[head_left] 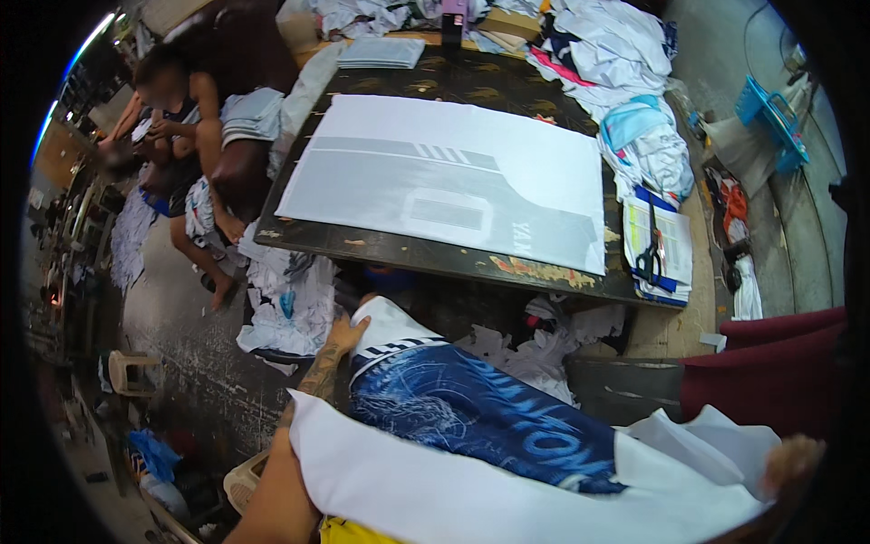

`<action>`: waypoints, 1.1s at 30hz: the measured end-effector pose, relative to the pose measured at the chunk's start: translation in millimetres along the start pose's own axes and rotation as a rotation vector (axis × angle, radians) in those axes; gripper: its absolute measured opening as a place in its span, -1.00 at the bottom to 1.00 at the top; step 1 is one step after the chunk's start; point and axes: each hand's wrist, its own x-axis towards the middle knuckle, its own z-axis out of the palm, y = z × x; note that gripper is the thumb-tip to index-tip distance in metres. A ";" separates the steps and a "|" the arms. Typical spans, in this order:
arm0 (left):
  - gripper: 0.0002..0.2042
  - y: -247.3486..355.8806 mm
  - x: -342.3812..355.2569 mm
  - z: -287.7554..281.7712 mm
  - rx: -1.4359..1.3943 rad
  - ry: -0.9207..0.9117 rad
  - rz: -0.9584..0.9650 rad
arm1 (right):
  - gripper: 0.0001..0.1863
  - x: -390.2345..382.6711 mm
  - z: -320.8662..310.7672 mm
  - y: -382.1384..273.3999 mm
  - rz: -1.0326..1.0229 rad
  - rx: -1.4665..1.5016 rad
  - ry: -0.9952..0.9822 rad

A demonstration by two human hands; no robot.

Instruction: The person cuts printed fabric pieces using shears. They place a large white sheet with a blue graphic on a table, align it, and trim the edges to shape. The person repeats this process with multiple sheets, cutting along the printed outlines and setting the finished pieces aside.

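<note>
My left hand (347, 334) grips the white far end of a printed blue and white fabric panel (480, 403). The panel stretches in front of me, its blue part patterned with pale swirls and lettering. Its wide white border (471, 485) sags along the near side. At the right rim my right hand (790, 464), somewhat blurred, is closed on the panel's other end. Beyond it, a white and grey printed panel (390, 186) lies flat on the dark table (362, 238). Black scissors (650, 258) rest on a stack of papers (675, 238) at the table's right corner.
White fabric heaps (612, 41) cover the table's far right, with scraps (290, 304) below its left edge. A folded grey stack (381, 53) lies at the back. Someone (172, 118) sits at the left. Stools (131, 372), a blue basket (770, 122) and maroon cloth (770, 363) stand around.
</note>
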 end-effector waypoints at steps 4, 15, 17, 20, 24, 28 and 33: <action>-0.58 32.9 -4.1 5.8 -0.092 0.324 -0.035 | -0.33 -7.0 51.1 61.7 0.434 -0.337 0.089; -0.79 251.8 -114.2 -319.7 -0.515 -0.128 0.528 | -0.73 29.9 221.1 243.3 0.869 -0.244 -1.069; -0.81 221.1 -97.7 -341.9 -0.444 -0.069 0.460 | -0.84 25.4 193.0 249.9 0.620 -0.273 -0.793; -0.80 183.3 -81.4 -325.8 -0.397 -0.118 0.685 | -0.96 37.0 170.2 252.2 0.619 -0.135 -0.263; -0.74 147.1 -56.3 -318.5 0.174 0.075 0.581 | -0.69 62.1 154.7 244.5 0.702 0.042 -0.468; -0.83 100.7 -20.3 -329.0 -0.046 0.224 0.474 | -0.62 72.1 99.4 262.0 0.520 -0.932 -0.446; -0.96 14.3 27.7 -327.8 -0.273 0.311 0.130 | -0.78 63.8 44.9 287.0 0.626 -0.808 -0.211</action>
